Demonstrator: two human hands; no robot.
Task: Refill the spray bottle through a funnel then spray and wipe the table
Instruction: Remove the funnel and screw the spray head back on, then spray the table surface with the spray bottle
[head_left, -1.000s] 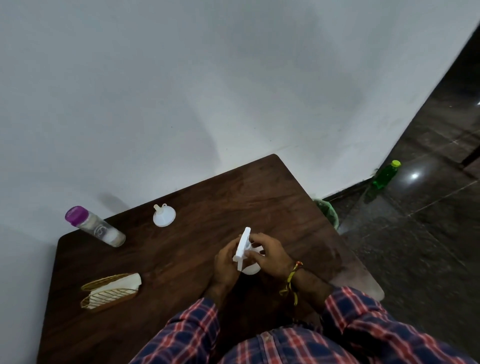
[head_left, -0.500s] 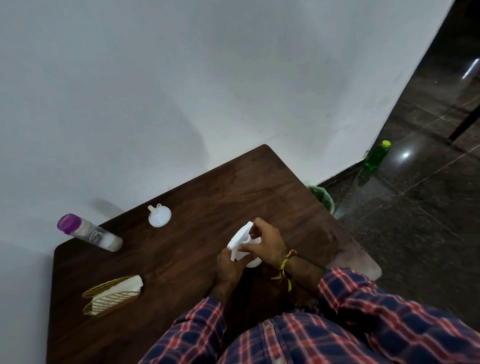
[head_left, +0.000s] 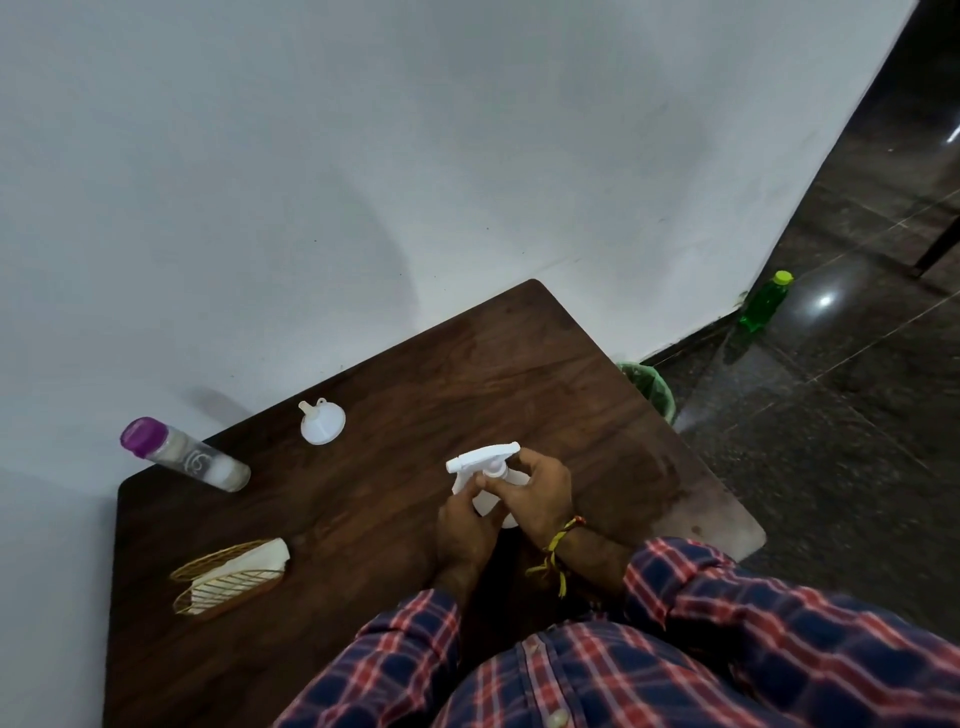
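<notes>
Near the middle of the desk (head_left: 395, 395), a little toward 4 o'clock, the spray bottle (head_left: 488, 496) stands between both hands. The left hand (head_left: 462, 530) wraps its grip round the bottle's body, while the right hand (head_left: 537, 493) pinches the collar just under the white trigger head (head_left: 480, 458). That head has swung round: a second ago it stood nearly end-on to the camera, and now its nozzle points toward 9 o'clock, lying across the view. To my eye this is the cap being twisted loose, so the refill has not yet begun. The funnel (head_left: 322, 422) lies at 11 o'clock from the bottle, untouched and well apart from it. The purple-capped bottle (head_left: 184, 454) lies on its side at 10 o'clock by the wall, presumably the refill. A wire napkin holder (head_left: 228, 574) sits at 8 o'clock, ready for the wiping.
</notes>
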